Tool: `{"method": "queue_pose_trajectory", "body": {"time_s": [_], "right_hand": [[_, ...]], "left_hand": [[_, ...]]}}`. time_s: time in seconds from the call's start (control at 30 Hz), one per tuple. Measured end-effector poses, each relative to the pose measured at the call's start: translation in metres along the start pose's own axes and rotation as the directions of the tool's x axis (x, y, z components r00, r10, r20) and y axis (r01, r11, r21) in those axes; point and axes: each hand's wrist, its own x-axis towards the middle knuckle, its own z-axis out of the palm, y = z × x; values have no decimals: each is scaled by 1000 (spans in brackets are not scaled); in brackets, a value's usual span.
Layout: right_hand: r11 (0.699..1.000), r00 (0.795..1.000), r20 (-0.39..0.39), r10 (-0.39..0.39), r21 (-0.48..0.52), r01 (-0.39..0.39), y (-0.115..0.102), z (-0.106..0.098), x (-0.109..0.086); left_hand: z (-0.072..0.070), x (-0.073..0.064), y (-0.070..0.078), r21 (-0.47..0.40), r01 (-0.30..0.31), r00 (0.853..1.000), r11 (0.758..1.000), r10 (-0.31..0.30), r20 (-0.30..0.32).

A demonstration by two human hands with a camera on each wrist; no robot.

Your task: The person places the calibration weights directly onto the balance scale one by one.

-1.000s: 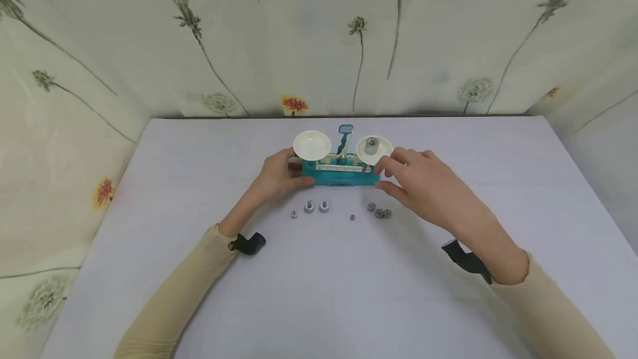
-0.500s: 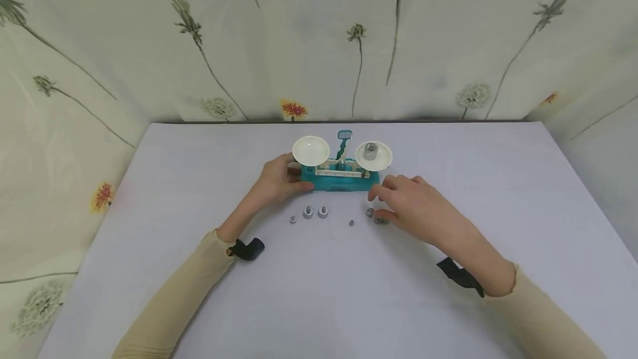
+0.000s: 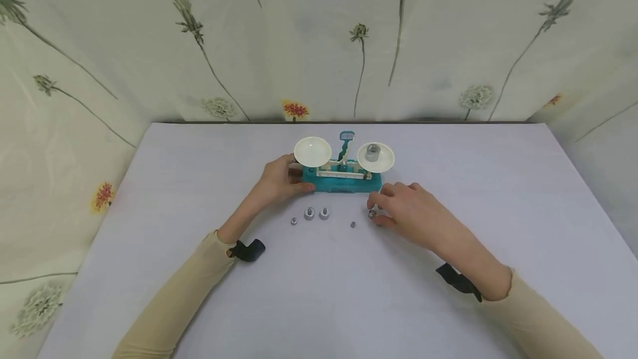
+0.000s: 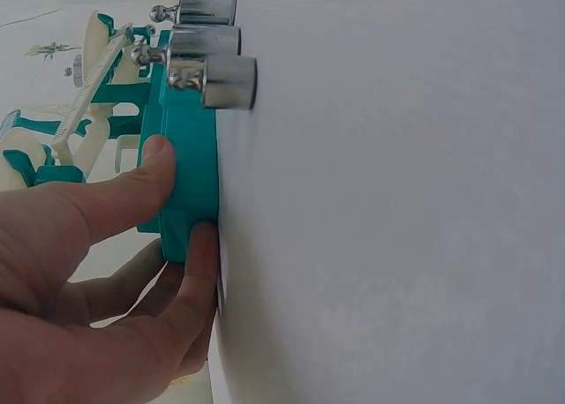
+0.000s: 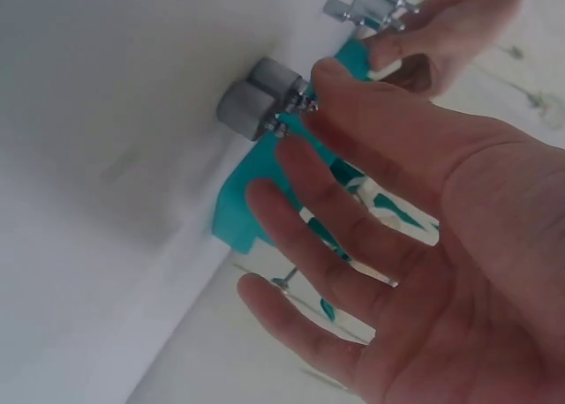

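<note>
A teal balance scale (image 3: pixel 344 183) with two white pans stands toward the back of the table. My left hand (image 3: pixel 281 180) grips the left end of its base; in the left wrist view the thumb (image 4: pixel 157 161) lies on one face and the fingers curl round the end. One metal weight (image 3: pixel 372 153) sits in the right pan, while the left pan (image 3: pixel 312 152) holds nothing. Just in front of the scale's right end, my right hand (image 3: pixel 411 212) has thumb and index finger parted around the knobs of small metal weights (image 5: pixel 247 108), which stand on the table.
Left of centre, in front of the scale, two larger weights (image 3: pixel 317 213) and a smaller one (image 3: pixel 294 221) stand on the white table (image 3: pixel 319 298). A tiny weight (image 3: pixel 353 224) is nearer the right hand. A floral cloth (image 3: pixel 299 43) hangs behind the table.
My right hand has come down from beside the right pan to the small weights in front of the scale. The left hand keeps its grip on the base.
</note>
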Motion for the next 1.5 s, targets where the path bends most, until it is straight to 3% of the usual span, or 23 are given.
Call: {"method": "queue_pose_trajectory", "body": {"time_s": [0.37,0.63,1.5], "right_hand": [[1000,1000,0,-7,7,7,-1,10,1],[999,999,-22,-24,-40,23,-3,18,3],[998,996,-86,-35,-59,30,-3,18,5]], "left_hand": [[2,2,-1,0,15,1000,1000,-15,-2],[1,1,-1,-6,0,1000,1000,0,-10],[0,0,-1,-5,-6,1000,1000,6,-12]]}}
